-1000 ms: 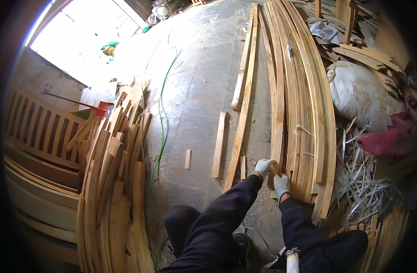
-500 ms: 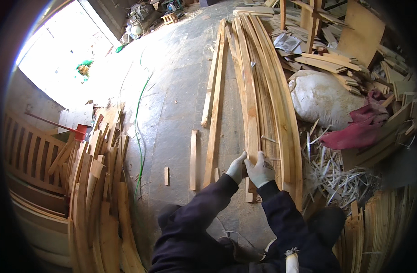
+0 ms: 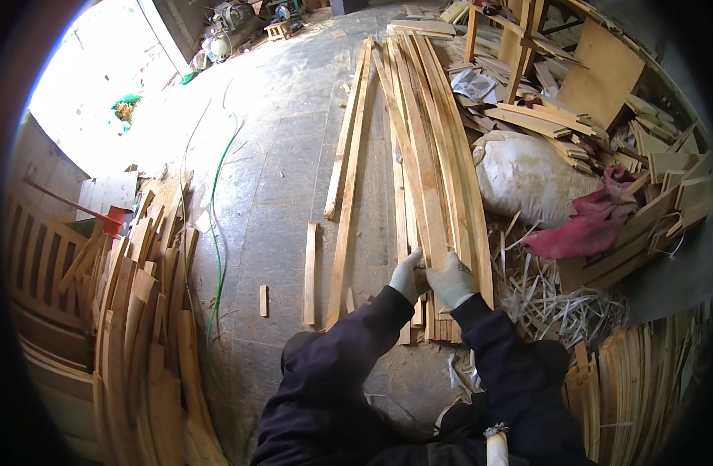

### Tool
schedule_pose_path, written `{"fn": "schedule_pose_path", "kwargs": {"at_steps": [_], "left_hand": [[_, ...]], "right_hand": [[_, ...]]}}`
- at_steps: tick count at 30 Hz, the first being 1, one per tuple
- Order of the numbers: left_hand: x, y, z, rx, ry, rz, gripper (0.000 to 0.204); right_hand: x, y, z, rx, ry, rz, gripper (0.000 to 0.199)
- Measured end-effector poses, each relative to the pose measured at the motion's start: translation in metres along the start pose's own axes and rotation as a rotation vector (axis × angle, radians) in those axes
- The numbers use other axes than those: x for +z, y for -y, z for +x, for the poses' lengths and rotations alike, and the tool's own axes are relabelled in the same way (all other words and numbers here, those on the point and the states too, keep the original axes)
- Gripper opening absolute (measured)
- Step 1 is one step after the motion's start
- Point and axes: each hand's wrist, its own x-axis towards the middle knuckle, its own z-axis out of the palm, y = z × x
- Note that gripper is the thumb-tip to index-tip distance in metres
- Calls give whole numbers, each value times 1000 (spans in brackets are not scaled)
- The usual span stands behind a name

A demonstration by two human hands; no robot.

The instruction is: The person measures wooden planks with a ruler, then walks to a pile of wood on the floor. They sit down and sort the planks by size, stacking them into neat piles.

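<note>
Both my hands wear pale work gloves and grip the near end of a long wooden board (image 3: 428,206). My left hand (image 3: 407,276) is closed on its left edge, and my right hand (image 3: 451,283) on its right edge, thumbs toward each other. Most of the fingers are hidden under the wood. The board runs away from me over a stack of similar long boards (image 3: 467,210) on the floor. Below my hands, the near ends of several stacked boards show.
Left of the stack lie two long strips (image 3: 352,179) and a short piece (image 3: 310,272). A green hose (image 3: 216,225) crosses the floor. Upright offcuts (image 3: 139,311) crowd the left side. On the right are a white sack (image 3: 527,175), red cloth (image 3: 585,221) and tangled straps (image 3: 558,303).
My hands have moved right relative to the floor, carrying the board's near end toward the other boards. The gap with pale straps beside it is now covered. The whole view has shifted slightly.
</note>
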Motion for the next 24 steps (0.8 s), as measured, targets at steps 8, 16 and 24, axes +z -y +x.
{"fn": "schedule_pose_path", "kwargs": {"at_steps": [8,16,24], "left_hand": [[17,3,-5,3,-233,197,64],[27,-61,-84,258,-123,122,44],[-15,-99,-111,147,440,-173,64]], "right_hand": [[-5,-68,17,-26,5,139,62],[-28,-112,29,196,318,708,45],[-41,-98,19,263,774,1486,48]]}}
